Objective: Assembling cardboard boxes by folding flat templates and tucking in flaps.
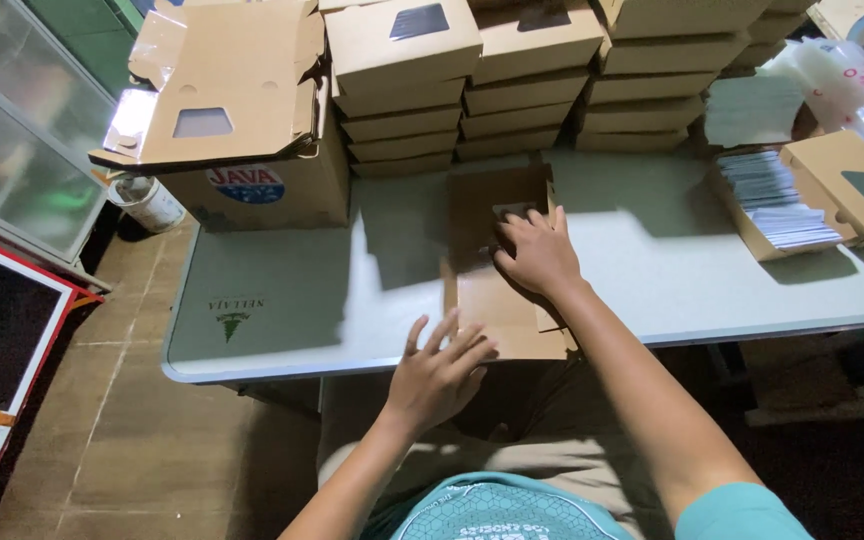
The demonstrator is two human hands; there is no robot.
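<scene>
Cardboard blank point(497, 285) lies flat at the table's point(282, 300) near edge.
Your right hand point(537, 250) presses it, fingers spread; your left hand point(442, 370) hovers open-fingered, seemingly just touching its blurred near corner.

flat box blank point(497, 290): brown cardboard, matt, slightly fibrous.
table point(282, 300): pale grey top, smooth with a dull sheen, probably plastic.
stacked boxes point(532, 85): same matt brown card, with glossy clear film windows.
bags point(842, 85): thin clear plastic, crinkled and shiny.
bundled sheets point(777, 200): white paper, matt.
floor point(142, 420): brown tile, worn and dull.
cabinet door point(12, 150): glass, reflective.
</scene>
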